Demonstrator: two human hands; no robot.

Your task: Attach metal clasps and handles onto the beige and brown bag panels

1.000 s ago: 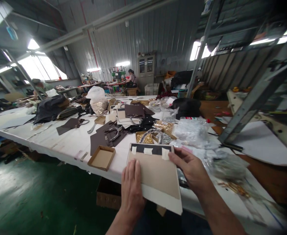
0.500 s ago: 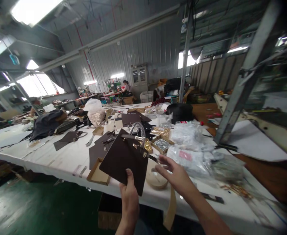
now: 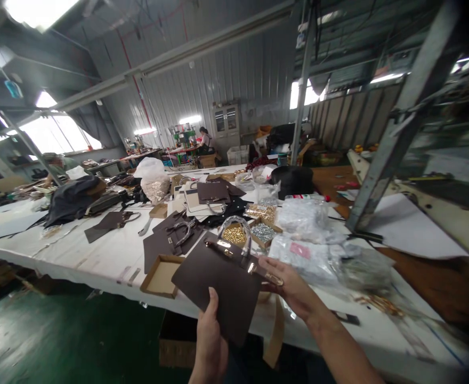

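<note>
A dark brown handbag panel with gold metal fittings is held up over the table's front edge. Its curved handle is wrapped in clear plastic. My left hand grips the panel low down, thumb on the front face and fingers hidden behind. At the upper right, my right hand has its fingers closed around a short dark strap with a gold plate, which juts out from the panel. A tan tape strip hangs down behind; its roll is mostly covered by the panel.
Left of the panel are an open cardboard tray and more brown panels. Beyond it lie boxes of gold studs and silver studs. Plastic bags cover the right side, near a metal post. Two people work farther back.
The panel has come down and tilted flatter, baring the gold studs and covering the tape roll. My right hand, loosely beside the strap before, now closes on it.
</note>
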